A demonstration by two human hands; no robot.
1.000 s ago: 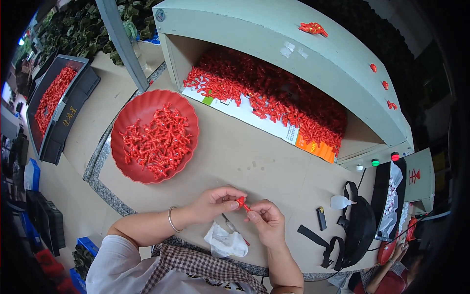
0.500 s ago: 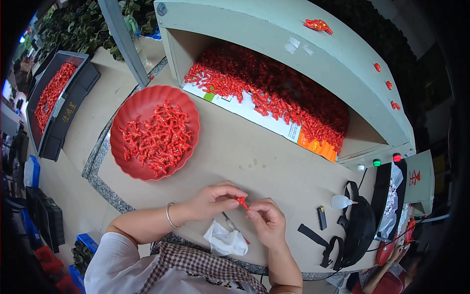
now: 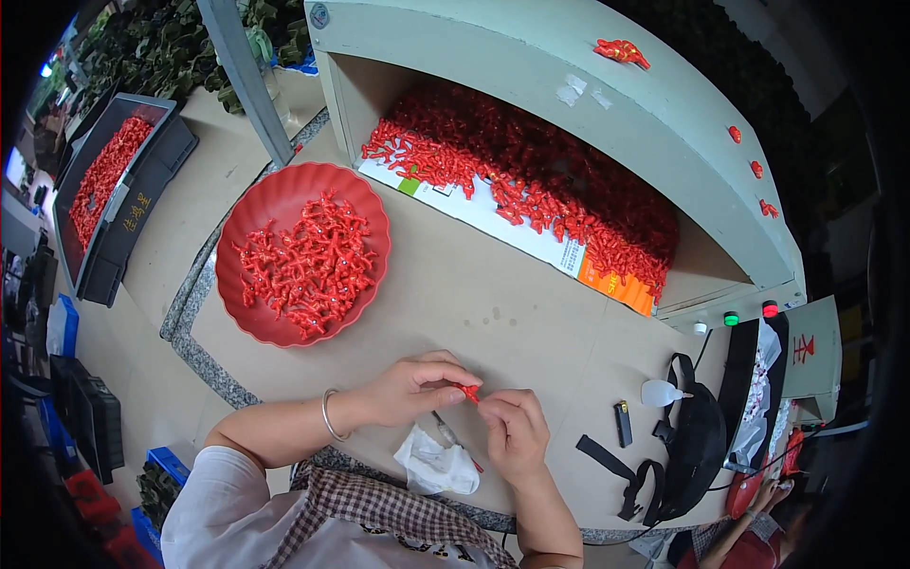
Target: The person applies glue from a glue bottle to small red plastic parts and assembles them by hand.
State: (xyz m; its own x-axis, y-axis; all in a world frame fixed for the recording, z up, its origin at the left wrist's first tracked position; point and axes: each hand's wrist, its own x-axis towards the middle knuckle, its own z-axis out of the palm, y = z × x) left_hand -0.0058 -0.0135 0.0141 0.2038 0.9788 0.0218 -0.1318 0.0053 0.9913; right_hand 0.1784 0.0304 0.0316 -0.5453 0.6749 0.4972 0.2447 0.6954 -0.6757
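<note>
Forearms [image 3: 284,437] angle inward, the left hand [image 3: 409,392] pinching just beside the right hand [image 3: 518,431], whose grip is unclear.

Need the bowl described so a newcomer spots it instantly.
Find the long, open-fronted pale cabinet at the top. Near its left end, on the table, sits a wide bowl of small red pieces. Unlike the rectangular grey bin farther left, also holding red pieces, it is round and red with a wavy rim.

Whitish shirt [image 3: 213,503], short slvs. [image 3: 220,467], w/ small dark print [image 3: 431,547] on front; brown & white checked cloth [image 3: 379,496] across chest, prob. an apron. Plain silver-col. bangle [image 3: 325,413], L wrist [image 3: 353,414].
</note>
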